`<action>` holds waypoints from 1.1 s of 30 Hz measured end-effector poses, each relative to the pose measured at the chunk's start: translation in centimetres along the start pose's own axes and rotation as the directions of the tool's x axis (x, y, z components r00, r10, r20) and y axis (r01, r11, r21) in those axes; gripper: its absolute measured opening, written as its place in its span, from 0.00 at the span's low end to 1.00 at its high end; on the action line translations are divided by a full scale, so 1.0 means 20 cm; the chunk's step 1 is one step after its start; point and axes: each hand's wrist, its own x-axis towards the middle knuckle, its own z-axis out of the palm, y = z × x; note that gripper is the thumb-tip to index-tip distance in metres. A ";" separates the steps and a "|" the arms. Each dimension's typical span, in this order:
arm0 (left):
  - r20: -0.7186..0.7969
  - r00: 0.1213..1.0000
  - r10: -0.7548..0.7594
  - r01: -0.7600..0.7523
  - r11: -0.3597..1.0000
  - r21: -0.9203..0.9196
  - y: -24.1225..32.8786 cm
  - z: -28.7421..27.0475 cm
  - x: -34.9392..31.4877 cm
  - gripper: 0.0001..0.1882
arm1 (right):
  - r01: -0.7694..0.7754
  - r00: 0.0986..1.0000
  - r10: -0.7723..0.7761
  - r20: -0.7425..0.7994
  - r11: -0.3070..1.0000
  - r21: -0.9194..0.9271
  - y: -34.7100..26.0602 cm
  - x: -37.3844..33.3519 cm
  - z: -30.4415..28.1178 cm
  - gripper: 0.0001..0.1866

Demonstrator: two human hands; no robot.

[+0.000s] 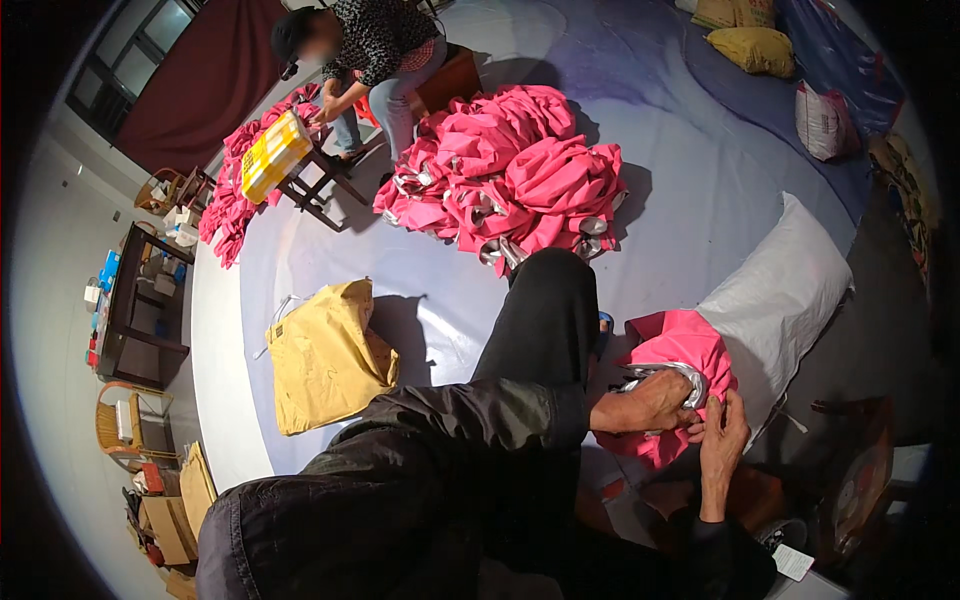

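Observation:
A piece of pink cloth with a silver lining lies bunched at my right side, against a stuffed white sack. My left hand reaches across and curls into the silver-lined opening, its fingers closed on the folds and partly hidden by them. At the cloth's near right edge, my right hand holds the rim between thumb and fingers. The two hands almost meet at this edge.
Ahead lies a large heap of pink, silver-lined cloth pieces. Beyond it another person sits by a small stool bearing a yellow-and-white package. A yellow bag stands left of my leg. Sacks lie far right.

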 end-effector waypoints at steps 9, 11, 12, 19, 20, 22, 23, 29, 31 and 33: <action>-0.055 0.998 -0.032 0.033 0.999 0.019 0.00 0.01 0.02 0.20 | 0.077 0.997 -0.080 -0.014 0.987 -0.140 0.05 0.03 -0.06 0.15; -0.062 0.998 -0.031 0.032 0.999 0.014 -0.01 0.01 0.02 0.21 | 0.087 0.996 -0.090 -0.019 0.988 -0.126 0.04 0.03 -0.05 0.15; -0.084 0.996 -0.017 0.018 1.000 0.008 -0.02 0.01 0.02 0.21 | 0.092 0.995 -0.096 -0.022 0.989 -0.118 0.04 0.03 -0.05 0.15; -0.222 0.975 0.018 -0.028 0.999 -0.041 -0.01 0.02 0.03 0.22 | 0.101 0.994 -0.104 -0.021 0.990 -0.099 0.02 0.03 -0.05 0.15; -0.211 0.977 -0.011 -0.005 0.997 -0.075 -0.01 0.01 0.03 0.23 | 0.097 0.995 -0.100 -0.021 0.991 -0.092 0.02 0.03 -0.05 0.15; -0.183 0.981 -0.063 0.037 0.989 -0.146 0.02 -0.01 0.03 0.24 | 0.090 0.995 -0.093 -0.026 0.992 -0.084 0.04 0.03 -0.06 0.15; -0.183 0.981 -0.063 0.036 0.989 -0.146 0.04 -0.02 0.03 0.24 | 0.084 0.996 -0.086 -0.030 0.994 -0.074 0.05 0.03 -0.07 0.15; -0.165 0.960 -0.226 0.191 0.960 -0.203 0.08 -0.06 0.04 0.27 | 0.099 0.994 -0.102 -0.024 0.989 -0.106 0.02 0.03 -0.08 0.15; -0.173 0.954 -0.246 0.205 0.952 -0.225 0.08 -0.05 0.04 0.28 | 0.121 0.991 -0.126 -0.037 0.986 -0.110 0.04 0.03 -0.07 0.15; -0.208 0.950 -0.234 0.177 0.949 -0.262 0.07 -0.04 0.04 0.26 | 0.132 0.990 -0.137 -0.044 0.985 -0.113 0.05 0.03 -0.07 0.15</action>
